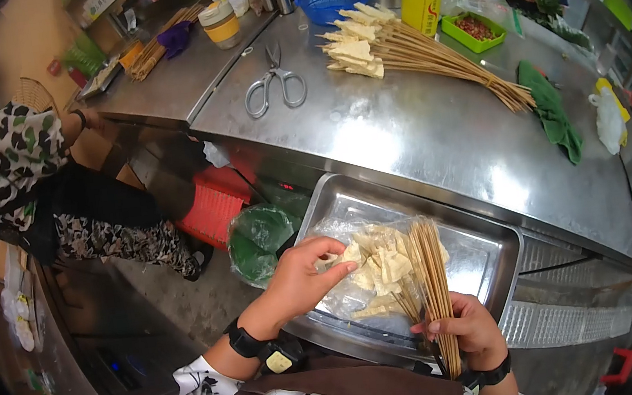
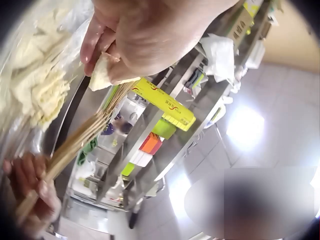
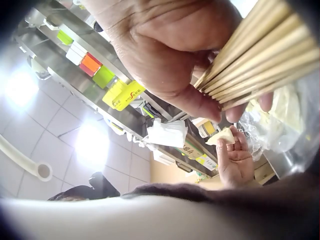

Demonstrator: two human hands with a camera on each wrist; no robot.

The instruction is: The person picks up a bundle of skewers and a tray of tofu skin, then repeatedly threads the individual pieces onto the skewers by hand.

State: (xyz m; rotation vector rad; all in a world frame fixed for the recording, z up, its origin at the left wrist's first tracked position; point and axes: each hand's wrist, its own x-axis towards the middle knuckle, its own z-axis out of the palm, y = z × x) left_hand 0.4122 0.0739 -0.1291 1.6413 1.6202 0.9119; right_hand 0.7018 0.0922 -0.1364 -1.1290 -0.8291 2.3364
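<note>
My left hand (image 1: 300, 277) pinches a pale yellow piece of tofu skin (image 2: 101, 74) between thumb and fingers, over the left side of the metal tray (image 1: 487, 243). More tofu skin (image 1: 389, 266) lies heaped in a clear plastic bag (image 1: 336, 299) in that tray. On the right, my right hand (image 1: 470, 330) grips a bundle of bamboo skewers (image 1: 434, 282), which points up and away from me. A few skewers lean apart from the bundle, toward the heap. In the right wrist view, thumb and fingers wrap the skewers (image 3: 260, 55).
On the steel counter (image 1: 300, 132) beyond lie scissors (image 1: 275, 84) and a large pile of loaded skewers (image 1: 432, 53). A green cloth (image 1: 550, 113) lies right of them. A lined green bin (image 1: 262, 243) stands left of the tray. Another person (image 1: 53, 174) stands at far left.
</note>
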